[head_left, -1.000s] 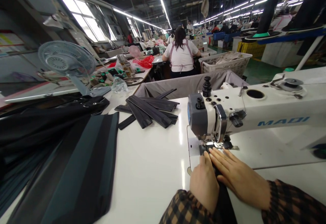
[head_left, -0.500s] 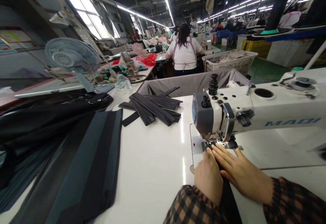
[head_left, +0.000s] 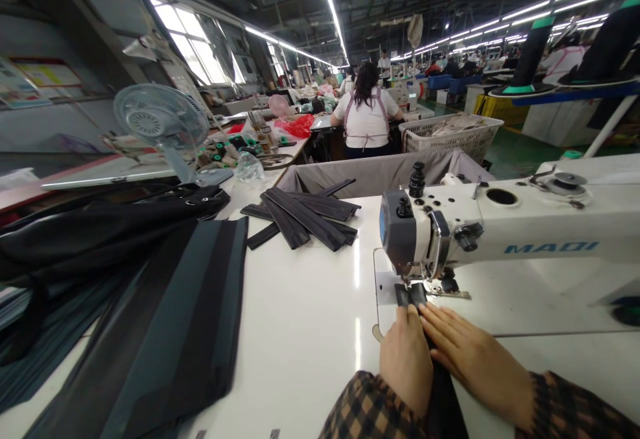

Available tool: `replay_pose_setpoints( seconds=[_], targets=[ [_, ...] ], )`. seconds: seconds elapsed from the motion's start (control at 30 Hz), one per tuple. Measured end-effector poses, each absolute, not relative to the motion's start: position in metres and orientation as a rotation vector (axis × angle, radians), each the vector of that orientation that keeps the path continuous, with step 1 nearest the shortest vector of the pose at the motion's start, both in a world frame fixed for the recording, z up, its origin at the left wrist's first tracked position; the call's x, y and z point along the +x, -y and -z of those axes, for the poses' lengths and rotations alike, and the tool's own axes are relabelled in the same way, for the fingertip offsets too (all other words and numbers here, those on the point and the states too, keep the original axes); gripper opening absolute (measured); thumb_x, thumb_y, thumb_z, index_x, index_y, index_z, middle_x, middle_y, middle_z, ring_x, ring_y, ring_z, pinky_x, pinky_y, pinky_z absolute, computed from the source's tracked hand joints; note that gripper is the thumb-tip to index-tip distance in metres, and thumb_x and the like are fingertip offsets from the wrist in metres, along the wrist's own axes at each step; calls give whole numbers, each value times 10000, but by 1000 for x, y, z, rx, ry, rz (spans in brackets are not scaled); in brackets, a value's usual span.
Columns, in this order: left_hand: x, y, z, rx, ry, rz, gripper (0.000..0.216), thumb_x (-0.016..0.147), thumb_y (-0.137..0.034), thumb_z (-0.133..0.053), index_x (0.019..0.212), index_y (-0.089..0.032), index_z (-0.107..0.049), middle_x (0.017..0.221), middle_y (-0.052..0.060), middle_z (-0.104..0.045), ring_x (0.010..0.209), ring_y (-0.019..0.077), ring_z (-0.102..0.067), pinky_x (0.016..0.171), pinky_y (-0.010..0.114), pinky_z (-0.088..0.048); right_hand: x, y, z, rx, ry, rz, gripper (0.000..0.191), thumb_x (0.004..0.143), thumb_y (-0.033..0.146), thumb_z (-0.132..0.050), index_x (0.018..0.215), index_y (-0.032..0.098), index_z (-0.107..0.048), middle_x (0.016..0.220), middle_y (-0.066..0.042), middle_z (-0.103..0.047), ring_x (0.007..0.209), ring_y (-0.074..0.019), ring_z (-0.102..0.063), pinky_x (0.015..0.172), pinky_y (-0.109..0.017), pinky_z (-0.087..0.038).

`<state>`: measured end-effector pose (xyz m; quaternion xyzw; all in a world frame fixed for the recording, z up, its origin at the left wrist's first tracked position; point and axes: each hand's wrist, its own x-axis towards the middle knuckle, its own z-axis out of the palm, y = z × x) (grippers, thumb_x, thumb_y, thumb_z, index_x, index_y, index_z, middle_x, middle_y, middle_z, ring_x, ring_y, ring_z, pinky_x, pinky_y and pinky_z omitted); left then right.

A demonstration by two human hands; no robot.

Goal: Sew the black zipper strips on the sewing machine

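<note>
Here, the left hand (head_left: 406, 356) rests on a black cloth (head_left: 444, 404) at the right side of the white table (head_left: 295, 332), its fingers bent and narrow together with the tips pressing down; whether it pinches the cloth, I cannot tell. The right hand (head_left: 473, 362) lies flat just beside it, fingers long and side by side, their tips on the same cloth. The cloth runs from under the needle of the sewing machine (head_left: 545, 216) back between the hands toward the wearer, and its front end shows just ahead of the fingertips. Near the table's far edge, a loose heap of dark strips (head_left: 313, 216) lies crisscrossed, well apart from the hands. A striped cloth (head_left: 175, 319) in black and dark green covers the table's left side, and a black piece with metal rings (head_left: 120, 226) lies toward the far left corner. Against the far edge stands a grey cloth bin (head_left: 345, 174); beyond it a person in a white shirt (head_left: 367, 116) sits facing away, beside a white basket (head_left: 445, 136).
</note>
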<state>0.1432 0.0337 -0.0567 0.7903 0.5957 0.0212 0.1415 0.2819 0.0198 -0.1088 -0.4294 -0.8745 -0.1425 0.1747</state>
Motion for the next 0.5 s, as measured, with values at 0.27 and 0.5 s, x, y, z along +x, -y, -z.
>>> replay_pose_setpoints(
  seconds=[0.27, 0.5],
  targets=[
    [146, -31, 56, 2291, -1720, -51, 419, 826, -72, -250, 1223, -63, -384, 1053, 135, -518, 886, 230, -572, 766, 376, -482, 281, -12, 108, -1233, 2480, 343, 439, 867, 276, -398, 1286, 156, -351, 1332, -52, -355, 1198, -187, -374, 939, -363, -442],
    [145, -21, 56, 2255, -1759, -25, 446, 810, -57, -262, 1249, -94, -328, 1042, 121, -519, 857, 222, -576, 728, 376, -493, 278, -15, 106, -1278, 2487, 323, 452, 875, 279, -373, 1300, 134, -323, 1328, -63, -359, 1201, -190, -368, 952, -364, -420]
  ],
)
